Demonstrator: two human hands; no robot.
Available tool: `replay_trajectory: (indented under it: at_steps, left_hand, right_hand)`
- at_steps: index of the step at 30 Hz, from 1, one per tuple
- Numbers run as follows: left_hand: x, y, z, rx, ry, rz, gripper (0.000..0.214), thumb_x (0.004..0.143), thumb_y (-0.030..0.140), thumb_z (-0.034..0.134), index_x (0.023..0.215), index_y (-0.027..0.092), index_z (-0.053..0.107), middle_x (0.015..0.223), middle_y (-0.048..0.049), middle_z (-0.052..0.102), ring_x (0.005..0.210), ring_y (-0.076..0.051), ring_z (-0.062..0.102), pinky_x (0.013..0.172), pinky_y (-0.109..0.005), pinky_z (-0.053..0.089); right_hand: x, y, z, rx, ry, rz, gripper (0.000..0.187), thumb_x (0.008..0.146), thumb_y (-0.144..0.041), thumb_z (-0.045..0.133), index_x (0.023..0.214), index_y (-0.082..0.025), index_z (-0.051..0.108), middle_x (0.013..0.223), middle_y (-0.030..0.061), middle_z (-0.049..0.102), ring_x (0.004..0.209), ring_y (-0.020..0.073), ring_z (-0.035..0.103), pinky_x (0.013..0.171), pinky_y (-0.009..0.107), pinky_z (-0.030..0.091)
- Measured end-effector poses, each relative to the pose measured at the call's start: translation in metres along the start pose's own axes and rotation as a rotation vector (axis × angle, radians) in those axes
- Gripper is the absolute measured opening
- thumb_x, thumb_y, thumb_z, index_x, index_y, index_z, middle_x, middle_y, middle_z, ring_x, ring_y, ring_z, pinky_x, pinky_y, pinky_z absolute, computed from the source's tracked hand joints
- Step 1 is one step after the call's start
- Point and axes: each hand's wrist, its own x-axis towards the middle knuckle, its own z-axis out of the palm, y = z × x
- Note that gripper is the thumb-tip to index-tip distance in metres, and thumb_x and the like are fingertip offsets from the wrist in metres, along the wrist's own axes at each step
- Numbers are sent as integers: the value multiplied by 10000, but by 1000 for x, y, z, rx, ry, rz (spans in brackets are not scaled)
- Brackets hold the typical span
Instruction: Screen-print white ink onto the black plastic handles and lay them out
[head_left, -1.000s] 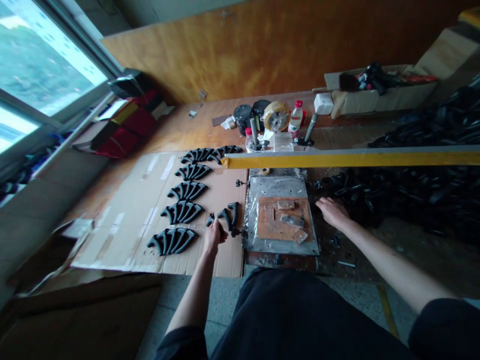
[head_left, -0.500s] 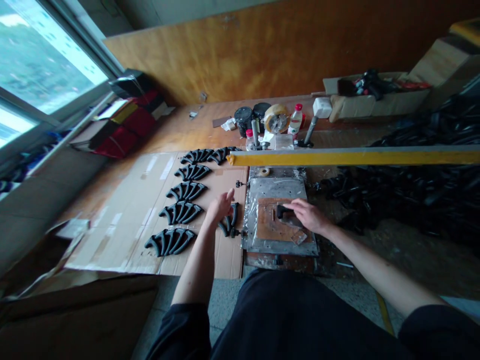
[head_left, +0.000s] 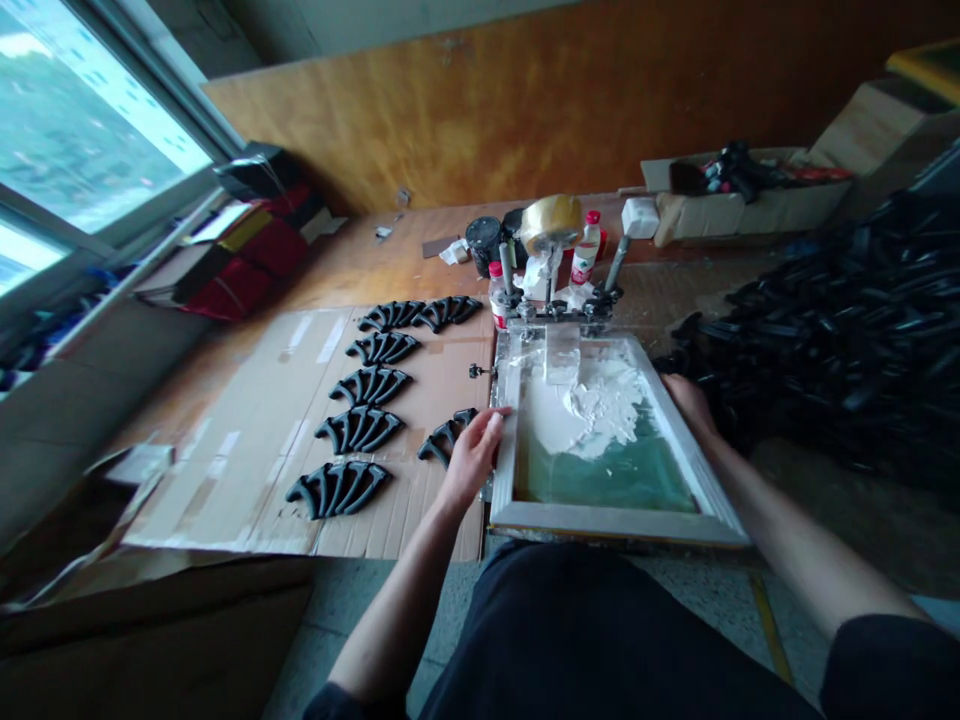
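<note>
A screen printing frame (head_left: pixel 634 526) lies lowered over the work plate, with white paste (head_left: pixel 600 410) spread across its green mesh. My left hand (head_left: pixel 476 455) is closed at its left rail, fingertips against the edge. At the right rail is my right hand (head_left: pixel 690 405), its fingers curled at the outer edge and partly hidden. A clear scraper blade (head_left: pixel 562 355) hangs over the paste at the back. Just left of my left hand, curved black handles (head_left: pixel 442 440) lie on cardboard, partly covered by it. The handle under the frame is hidden.
Several rows of black handles (head_left: pixel 360 430) lie on the cardboard sheet (head_left: pixel 247 450). A large heap of black parts (head_left: pixel 840 330) is at right. Behind the frame stand metal posts (head_left: pixel 617 262), a tape roll (head_left: pixel 551 222), a red-capped bottle (head_left: pixel 586 250) and a black can (head_left: pixel 484 243).
The raised screen frame has come down flat over the plate and the handle there. My right hand moved from that handle to the right rail; my left hand moved right to the left rail.
</note>
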Motion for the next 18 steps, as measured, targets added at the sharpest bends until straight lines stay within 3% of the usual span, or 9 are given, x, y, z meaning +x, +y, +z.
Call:
replay_trajectory:
  at_steps: [3,5,7,11,14,18]
  left_hand:
    - [1,-45,8,86,6,-75,695,825,553,573,1421,221,437,630,42,543,502,-93,440,481,-200,349]
    - [7,-63,13,187,32,-95,684,830,494,585,1437,229,416,624,54,532,510,-89,447,506,-193,362]
    - [13,-72,16,266,44,-111,637,843,449,579,1426,240,434,632,56,534,522,-86,463,529,-189,372]
    - [17,-78,16,323,49,-122,574,861,424,560,1402,252,471,670,41,566,554,-96,504,558,-195,394]
    - [16,-80,16,323,65,-126,562,859,426,562,1389,250,490,689,30,583,582,-108,529,573,-200,408]
    - [16,-81,18,304,81,-123,553,852,429,570,1371,246,509,698,23,594,607,-118,548,584,-204,422]
  right_hand:
    - [28,-4,-8,-26,232,123,254,930,-248,498,1156,-191,600,1190,130,565,1002,252,595,871,410,508]
    - [51,-28,-3,-28,269,46,453,841,-226,626,1279,-175,521,1299,145,500,1142,284,538,951,434,475]
    - [68,-58,7,-44,186,-55,539,761,-218,720,1262,-159,531,1280,138,524,1177,288,514,970,425,461]
    - [63,-94,26,-71,-116,-120,131,797,-177,668,927,-174,657,936,70,659,891,230,623,782,337,495]
    - [30,-92,29,-26,-199,-299,204,793,-67,580,925,-192,674,923,47,676,879,205,630,755,294,473]
    - [4,-80,14,21,-321,-539,369,717,13,543,969,-216,685,954,24,694,910,185,632,798,280,455]
